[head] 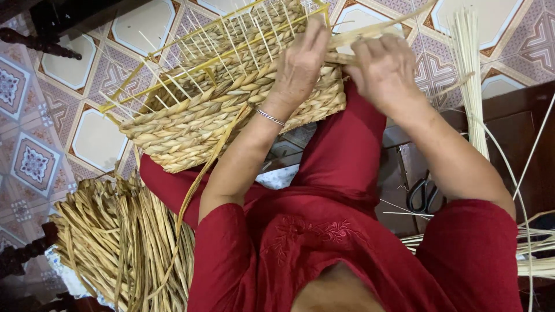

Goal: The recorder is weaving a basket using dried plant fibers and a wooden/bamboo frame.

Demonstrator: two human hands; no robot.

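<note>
Basket [231, 110], half woven: your left hand [298, 66] presses its rim, your right hand [384, 72] pinches the strand [381, 29]; keep it taut.

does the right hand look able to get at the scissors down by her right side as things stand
Probably yes, once it lets go. The right hand is busy pinching a flat strand at the basket rim, but the scissors lie uncovered on the dark surface below that forearm, nothing across them.
</note>
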